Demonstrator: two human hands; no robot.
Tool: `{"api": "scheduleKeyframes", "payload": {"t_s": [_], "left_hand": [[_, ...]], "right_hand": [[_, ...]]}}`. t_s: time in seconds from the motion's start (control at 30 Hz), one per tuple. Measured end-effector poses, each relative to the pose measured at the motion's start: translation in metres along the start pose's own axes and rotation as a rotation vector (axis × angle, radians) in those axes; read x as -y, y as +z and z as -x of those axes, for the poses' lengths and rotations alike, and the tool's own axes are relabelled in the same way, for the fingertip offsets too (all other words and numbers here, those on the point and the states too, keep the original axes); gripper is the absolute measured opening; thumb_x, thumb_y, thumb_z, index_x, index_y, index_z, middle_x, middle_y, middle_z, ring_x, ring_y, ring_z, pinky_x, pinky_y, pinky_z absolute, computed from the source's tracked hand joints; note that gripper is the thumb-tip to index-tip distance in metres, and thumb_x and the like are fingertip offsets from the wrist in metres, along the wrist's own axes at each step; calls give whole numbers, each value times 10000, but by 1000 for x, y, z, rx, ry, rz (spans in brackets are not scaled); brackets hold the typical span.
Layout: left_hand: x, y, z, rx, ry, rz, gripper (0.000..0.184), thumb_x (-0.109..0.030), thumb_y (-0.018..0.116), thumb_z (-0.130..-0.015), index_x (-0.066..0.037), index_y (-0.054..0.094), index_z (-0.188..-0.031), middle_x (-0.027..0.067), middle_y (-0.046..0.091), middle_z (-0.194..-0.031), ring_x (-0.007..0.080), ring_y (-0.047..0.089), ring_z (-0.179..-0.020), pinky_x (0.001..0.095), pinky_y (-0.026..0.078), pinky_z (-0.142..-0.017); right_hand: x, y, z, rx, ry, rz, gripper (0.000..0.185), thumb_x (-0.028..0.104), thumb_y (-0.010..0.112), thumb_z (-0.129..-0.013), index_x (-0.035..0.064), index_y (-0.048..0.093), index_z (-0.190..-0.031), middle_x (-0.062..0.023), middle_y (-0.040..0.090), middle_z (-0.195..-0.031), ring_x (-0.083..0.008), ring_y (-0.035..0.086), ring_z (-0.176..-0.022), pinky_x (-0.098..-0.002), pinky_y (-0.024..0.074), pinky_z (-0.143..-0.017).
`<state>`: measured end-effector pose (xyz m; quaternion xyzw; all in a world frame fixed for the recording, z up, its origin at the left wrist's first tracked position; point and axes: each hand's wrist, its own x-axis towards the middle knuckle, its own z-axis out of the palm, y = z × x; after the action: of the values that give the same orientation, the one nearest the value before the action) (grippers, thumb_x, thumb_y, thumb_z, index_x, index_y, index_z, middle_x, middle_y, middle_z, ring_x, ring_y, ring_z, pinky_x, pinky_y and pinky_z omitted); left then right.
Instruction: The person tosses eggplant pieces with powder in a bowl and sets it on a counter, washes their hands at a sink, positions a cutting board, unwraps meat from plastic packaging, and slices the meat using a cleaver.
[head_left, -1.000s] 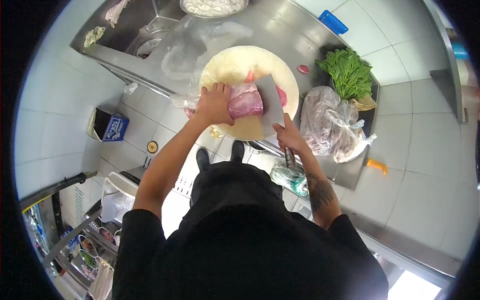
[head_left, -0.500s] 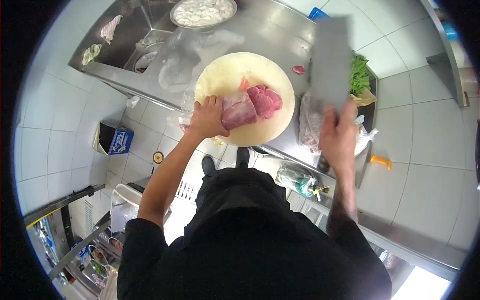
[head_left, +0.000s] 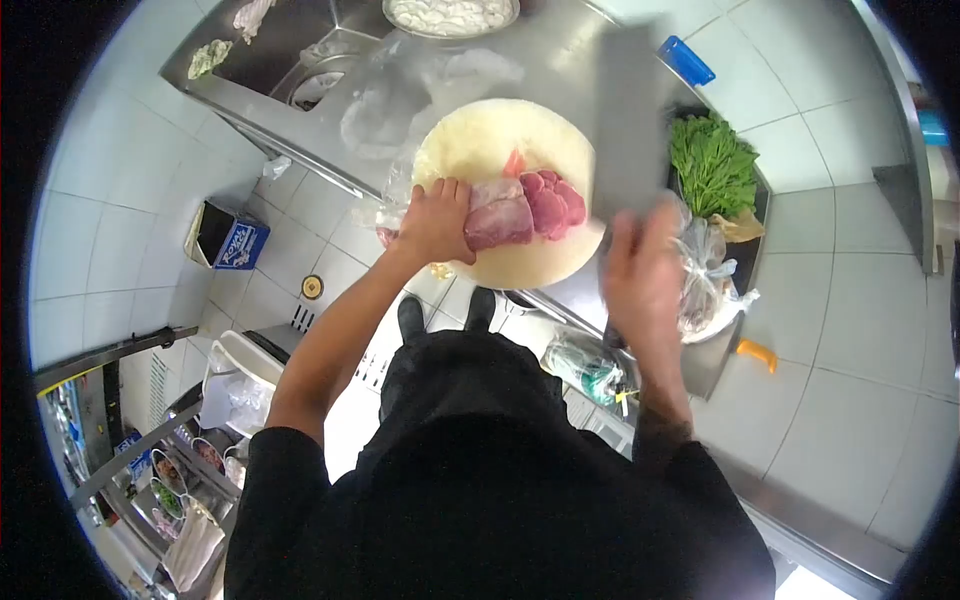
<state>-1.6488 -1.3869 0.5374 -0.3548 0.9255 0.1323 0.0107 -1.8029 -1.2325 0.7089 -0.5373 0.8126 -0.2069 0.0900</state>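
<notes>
A round, pale chopping board rests on the steel counter. Across it lies a long piece of pink meat, and my left hand is wrapped over its left part. Several thin slices overlap at the meat's right end. To the right of the board, my right hand grips a wide cleaver; both are smeared by motion. The cleaver's blade is raised apart from the meat and hides part of the counter. A small reddish piece lies beside the slices, on the board.
Leafy greens and plastic bags stand at the counter's right. A metal bowl of white food is at the back, near a sink on the left. A blue plastic item lies behind the counter.
One second ago the cleaver was at the meat's right end; it has since moved right and up, exposing the slices. Since half a second ago, it has come slightly back left. My left hand remains on the meat.
</notes>
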Motion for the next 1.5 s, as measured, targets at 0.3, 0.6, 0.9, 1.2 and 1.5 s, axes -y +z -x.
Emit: {"api": "scheduleKeyframes", "payload": {"t_s": [0.3, 0.6, 0.9, 1.2, 1.5], "left_hand": [[-1, -2, -1, 36, 4, 11, 912, -433, 850, -495, -7, 469, -1206, 135, 545, -1144, 291, 522, -1136, 493, 423, -942], [-2, -6, -1, 15, -3, 37, 932, -407, 855, -467, -8, 461, -1211, 151, 535, -1158, 306, 519, -1139, 484, 419, -939], [1, -5, -2, 47, 12, 45, 944, -420, 841, -492, -3, 434, -1234, 160, 524, -1171, 297, 511, -1144, 485, 423, -920], [-1, -9, 1, 52, 10, 30, 965, -433, 833, -506, 5, 425, -1264, 153, 528, -1164, 297, 504, -1152, 487, 413, -933], [-1, 0, -2, -16, 44, -32, 939, -484, 852, -477, -15, 480, -1201, 122, 546, -1117, 276, 535, -1099, 474, 441, -890]], "right_hand": [[-79, 127, 30, 297, 147, 39, 544, 85, 487, -874, -48, 236, -1337, -353, 589, -708, -558, 588, -714, -578, 482, -629], [-13, 35, -26, -657, -107, -294, 222, 115, 542, -950, -21, 369, -977, -295, 559, -696, -431, 617, -603, -460, 456, -508], [-29, 40, -27, 133, 45, 84, 374, 120, 464, -917, 5, 331, -1246, -327, 597, -702, -540, 591, -720, -606, 478, -630], [-87, 130, 39, 305, 205, 86, 479, 111, 478, -898, -59, 277, -1298, -372, 603, -842, -540, 603, -805, -608, 461, -769], [-4, -10, 0, -128, 61, 101, 319, 208, 546, -946, 13, 407, -1157, -286, 608, -797, -511, 572, -668, -536, 464, -633]]}}
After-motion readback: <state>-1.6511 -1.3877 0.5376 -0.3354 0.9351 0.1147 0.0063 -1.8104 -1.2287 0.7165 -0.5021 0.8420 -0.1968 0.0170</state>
